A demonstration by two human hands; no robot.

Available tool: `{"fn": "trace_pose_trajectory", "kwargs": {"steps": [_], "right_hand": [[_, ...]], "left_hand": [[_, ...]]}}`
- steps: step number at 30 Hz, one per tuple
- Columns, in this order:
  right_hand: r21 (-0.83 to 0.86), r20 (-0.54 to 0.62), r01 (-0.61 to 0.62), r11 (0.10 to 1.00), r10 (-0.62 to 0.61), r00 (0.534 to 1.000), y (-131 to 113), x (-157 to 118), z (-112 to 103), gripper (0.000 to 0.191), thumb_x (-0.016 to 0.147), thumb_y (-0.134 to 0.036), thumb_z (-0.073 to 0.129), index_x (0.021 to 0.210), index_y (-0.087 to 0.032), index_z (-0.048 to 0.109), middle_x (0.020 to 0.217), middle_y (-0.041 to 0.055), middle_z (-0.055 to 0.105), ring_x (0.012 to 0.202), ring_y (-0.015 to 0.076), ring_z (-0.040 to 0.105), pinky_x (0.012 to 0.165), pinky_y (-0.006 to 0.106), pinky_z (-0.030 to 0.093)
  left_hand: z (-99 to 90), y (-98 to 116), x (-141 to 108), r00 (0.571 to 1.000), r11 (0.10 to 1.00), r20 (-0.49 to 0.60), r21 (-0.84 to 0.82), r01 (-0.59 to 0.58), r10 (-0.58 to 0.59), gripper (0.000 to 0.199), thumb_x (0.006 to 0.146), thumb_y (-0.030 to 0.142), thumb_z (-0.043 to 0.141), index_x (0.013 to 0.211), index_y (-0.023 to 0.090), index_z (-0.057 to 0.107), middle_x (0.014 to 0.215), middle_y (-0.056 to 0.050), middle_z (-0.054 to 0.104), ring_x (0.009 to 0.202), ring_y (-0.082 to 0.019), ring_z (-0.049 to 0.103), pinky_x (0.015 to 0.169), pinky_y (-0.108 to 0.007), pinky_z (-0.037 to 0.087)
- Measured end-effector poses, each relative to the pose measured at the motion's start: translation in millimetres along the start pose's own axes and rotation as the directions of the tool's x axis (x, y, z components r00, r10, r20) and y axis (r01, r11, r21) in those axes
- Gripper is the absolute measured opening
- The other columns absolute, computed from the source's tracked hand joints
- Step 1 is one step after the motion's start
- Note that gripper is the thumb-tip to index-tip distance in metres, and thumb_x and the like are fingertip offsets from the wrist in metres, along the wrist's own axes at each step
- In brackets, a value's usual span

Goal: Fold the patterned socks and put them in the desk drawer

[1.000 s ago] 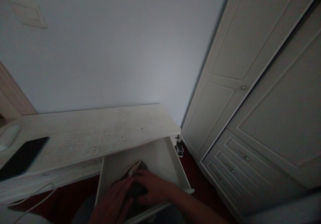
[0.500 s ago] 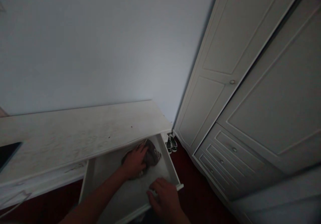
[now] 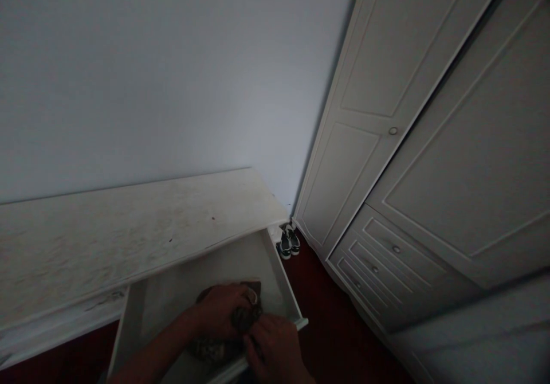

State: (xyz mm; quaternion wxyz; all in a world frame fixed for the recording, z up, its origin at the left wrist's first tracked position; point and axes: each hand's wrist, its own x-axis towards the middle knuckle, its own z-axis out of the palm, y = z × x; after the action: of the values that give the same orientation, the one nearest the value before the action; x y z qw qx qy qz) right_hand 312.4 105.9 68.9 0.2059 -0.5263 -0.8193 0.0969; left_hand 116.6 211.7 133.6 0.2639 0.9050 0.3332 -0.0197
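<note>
A pulled-out white drawer (image 3: 275, 265) holds a crumpled dark cloth (image 3: 215, 348) with a pale pattern, its exact kind too dim to tell. My left hand (image 3: 223, 310) is closed over the cloth, fingers curled into its upper part. Close beside it, my right hand (image 3: 275, 341) pinches a bunched fold of the same cloth near the drawer's front edge. Both hands nearly meet at this dark bunch. Parts of the cloth are hidden under my left hand and forearm.
Above the drawer is a worn white desk top (image 3: 129, 223) against a pale wall. A white wardrobe (image 3: 352, 183) with small drawers stands at right. Dark sneakers (image 3: 289, 242) sit on the red carpet (image 3: 326, 321) between them.
The cloth has come nearer, toward the drawer's front. My left hand moved with it, and my right hand has gone from holding nothing to gripping the cloth. The view shifted slightly.
</note>
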Motion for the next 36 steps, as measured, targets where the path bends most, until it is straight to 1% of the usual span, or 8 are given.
{"fn": "trace_pose_trajectory", "kwargs": {"steps": [6, 9, 14, 19, 23, 26, 32, 36], "right_hand": [[-0.047, 0.002, -0.005, 0.999, 0.006, 1.0, 0.1, -0.5, 6.6, 0.009, 0.095, -0.035, 0.062, 0.09, -0.028, 0.061, 0.087, 0.0044, 0.073, 0.082, 0.0257, 0.071, 0.072, 0.037, 0.045], [-0.078, -0.055, 0.041, 0.996, -0.045, 0.997, 0.2, 0.5, 6.5, 0.009, 0.092, -0.032, 0.065, 0.087, -0.027, 0.058, 0.082, 0.0037, 0.071, 0.077, 0.0243, 0.069, 0.068, 0.037, 0.041], [-0.114, -0.316, 0.142, 0.983, -0.172, 0.933, -6.3, 5.3, -5.3, 0.012, 0.09, -0.021, 0.062, 0.084, -0.026, 0.052, 0.074, -0.0004, 0.065, 0.068, 0.0184, 0.061, 0.066, 0.035, 0.031], [-0.124, -0.365, 0.158, 0.98, -0.193, 0.911, -11.5, 9.3, -14.7, 0.013, 0.088, -0.017, 0.058, 0.081, -0.025, 0.049, 0.072, -0.002, 0.062, 0.065, 0.017, 0.057, 0.066, 0.036, 0.028], [-0.137, -0.358, 0.14, 0.981, -0.181, 0.916, -11.5, 7.8, -14.0, 0.011, 0.088, -0.019, 0.058, 0.082, -0.025, 0.05, 0.072, -0.0019, 0.062, 0.065, 0.0171, 0.058, 0.066, 0.036, 0.028], [-0.143, -0.361, 0.129, 0.981, -0.173, 0.916, -11.8, 6.9, -12.4, 0.011, 0.087, -0.019, 0.058, 0.082, -0.025, 0.05, 0.072, -0.0021, 0.062, 0.065, 0.0171, 0.058, 0.066, 0.036, 0.028], [-0.132, -0.391, 0.143, 0.981, -0.184, 0.902, -12.3, 8.2, -12.4, 0.012, 0.09, -0.018, 0.055, 0.081, -0.025, 0.051, 0.071, -0.002, 0.062, 0.064, 0.0169, 0.058, 0.065, 0.037, 0.028], [-0.157, -0.402, 0.16, 0.975, -0.211, 0.891, -10.0, 8.0, -14.6, 0.014, 0.095, -0.019, 0.053, 0.082, -0.025, 0.051, 0.072, -0.0014, 0.062, 0.066, 0.0177, 0.059, 0.066, 0.037, 0.029]], "left_hand": [[-5.2, -29.0, -72.1, 0.931, 0.932, -0.043, -0.006, 0.362, -0.362, 0.08, 0.066, 0.014, 0.063, 0.142, 0.038, 0.069, 0.16, -0.001, 0.06, 0.145, -0.03, 0.058, 0.123, -0.044, 0.044], [-2.1, -35.8, -85.9, 0.868, 0.868, -0.094, 0.055, 0.493, -0.487, 0.079, 0.074, 0.013, 0.057, 0.15, 0.033, 0.063, 0.169, -0.006, 0.049, 0.144, -0.031, 0.059, 0.122, -0.047, 0.046], [-4.3, -46.5, -54.3, 0.815, 0.828, -0.207, 0.04, 0.559, -0.54, 0.074, 0.085, 0.024, 0.059, 0.159, 0.018, 0.052, 0.174, -0.014, 0.04, 0.152, -0.033, 0.051, 0.126, -0.046, 0.043], [-13.8, -37.5, 19.5, 0.795, 0.854, -0.331, -0.076, 0.515, -0.509, 0.067, 0.086, 0.032, 0.061, 0.151, 0.015, 0.058, 0.164, -0.015, 0.054, 0.15, -0.029, 0.053, 0.126, -0.039, 0.041], [-15.7, -18.1, 72.6, 0.834, 0.899, -0.347, -0.076, 0.432, -0.43, 0.059, 0.086, 0.034, 0.061, 0.143, 0.017, 0.063, 0.158, -0.014, 0.061, 0.142, -0.029, 0.06, 0.12, -0.038, 0.047], [-11.6, -7.0, 87.1, 0.884, 0.937, -0.316, -0.058, 0.346, -0.346, 0.054, 0.084, 0.037, 0.063, 0.135, 0.018, 0.066, 0.15, -0.014, 0.066, 0.136, -0.031, 0.064, 0.116, -0.04, 0.049], [8.1, 9.6, 63.0, 0.981, 0.989, -0.131, -0.024, 0.144, -0.145, 0.036, 0.077, 0.04, 0.072, 0.111, 0.028, 0.073, 0.127, -0.004, 0.076, 0.119, -0.03, 0.072, 0.102, -0.039, 0.055], [17.0, 19.7, 45.2, 0.998, 0.998, -0.029, -0.034, 0.056, -0.057, 0.019, 0.08, 0.039, 0.069, 0.097, 0.031, 0.073, 0.118, -0.001, 0.078, 0.11, -0.027, 0.075, 0.093, -0.035, 0.057]]}}
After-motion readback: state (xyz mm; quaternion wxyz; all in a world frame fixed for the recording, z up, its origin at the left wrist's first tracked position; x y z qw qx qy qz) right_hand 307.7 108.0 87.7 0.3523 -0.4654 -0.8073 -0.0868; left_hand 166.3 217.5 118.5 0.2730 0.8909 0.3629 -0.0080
